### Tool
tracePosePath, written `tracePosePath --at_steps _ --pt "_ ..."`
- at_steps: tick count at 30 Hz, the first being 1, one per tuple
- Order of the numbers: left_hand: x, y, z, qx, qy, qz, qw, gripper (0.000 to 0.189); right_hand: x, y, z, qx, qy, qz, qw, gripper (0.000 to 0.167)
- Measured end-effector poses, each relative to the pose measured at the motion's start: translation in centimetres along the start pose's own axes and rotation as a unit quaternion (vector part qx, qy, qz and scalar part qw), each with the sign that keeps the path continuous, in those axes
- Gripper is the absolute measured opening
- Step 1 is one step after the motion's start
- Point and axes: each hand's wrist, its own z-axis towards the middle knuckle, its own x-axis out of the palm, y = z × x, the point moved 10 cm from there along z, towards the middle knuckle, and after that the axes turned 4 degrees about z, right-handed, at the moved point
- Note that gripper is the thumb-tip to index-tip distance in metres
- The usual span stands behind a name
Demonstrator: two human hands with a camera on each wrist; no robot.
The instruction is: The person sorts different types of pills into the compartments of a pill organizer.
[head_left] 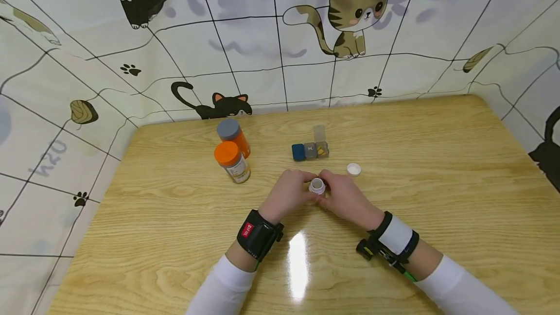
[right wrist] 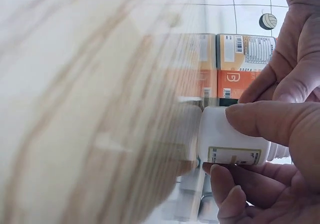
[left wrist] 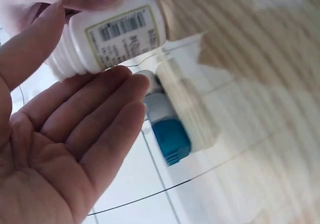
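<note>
Near the middle of the wooden tabletop (head_left: 166,237), which we take as our clock's centre, the uncapped white bottle (right wrist: 220,134) stands between the two hands. The right hand (head_left: 347,198) grips it, thumb along one side and curled fingers on the other. The left hand (head_left: 286,193) lies against it with fingers nearly straight and its thumb by the neck; how firmly it presses, we cannot tell.

We judge the step in hand to be steadying the bottle. To do it well, we would let the right hand bear the grip, hold the mouth level with the base down, and leave the left fingers light. We would mind the white cap (head_left: 354,169) at two o'clock and, at twelve, the pill case (head_left: 310,150), whose right-hand lid is raised over yellow pieces (head_left: 322,151).

On the bottle's label (left wrist: 125,37) we make out a barcode and Chinese characters too blurred to read. Between nine and ten o'clock, the orange-lidded jar (head_left: 227,154) and the grey-lidded jar (head_left: 229,130) bear print we cannot read from above. Lettering on the left wristband's red tag (head_left: 247,230) is uncertain.
</note>
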Motion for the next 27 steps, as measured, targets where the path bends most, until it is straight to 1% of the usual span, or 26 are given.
tracePosePath --at_steps 2,6,10,12,14,17,20,23,25,27 --pt "0.1 0.2 0.1 -0.009 0.001 -0.018 0.9998 0.030 0.0 0.0 0.0 0.004 0.001 0.001 1.0000 0.025" --pt "0.3 0.7 0.3 -0.016 -0.001 -0.041 0.9990 0.029 -0.1 -0.1 0.1 0.009 0.003 -0.004 0.9999 0.023" --pt "0.5 0.9 0.4 -0.017 -0.007 -0.040 0.9990 0.028 -0.5 -0.5 0.1 0.023 0.020 0.003 0.9995 0.023" --pt "0.5 1.0 0.5 -0.018 -0.009 -0.033 0.9992 0.029 -1.4 -0.8 0.2 0.039 0.033 0.005 0.9987 0.025" --pt "0.6 1.1 0.5 -0.022 -0.010 -0.029 0.9993 0.030 -2.9 -1.4 0.3 0.058 0.043 0.001 0.9974 0.027" --pt "0.7 1.2 0.5 -0.028 -0.011 -0.022 0.9993 0.033 -5.1 -2.6 0.5 0.084 0.057 -0.033 0.9943 0.032" --pt "0.7 1.3 0.5 -0.031 -0.013 -0.021 0.9992 0.035 -6.4 -4.1 0.6 0.107 0.076 -0.065 0.9892 0.038" --pt "0.7 1.3 0.3 -0.033 -0.014 -0.016 0.9992 0.037 -6.4 -5.4 0.8 0.114 0.101 -0.080 0.9851 0.043" --pt "0.6 1.3 0.3 -0.031 -0.015 -0.014 0.9993 0.037 -6.0 -6.0 1.0 0.109 0.112 -0.087 0.9838 0.035" --pt "0.6 1.2 0.3 -0.031 -0.015 -0.014 0.9993 0.037 -5.6 -6.3 1.3 0.097 0.115 -0.101 0.9835 0.026"
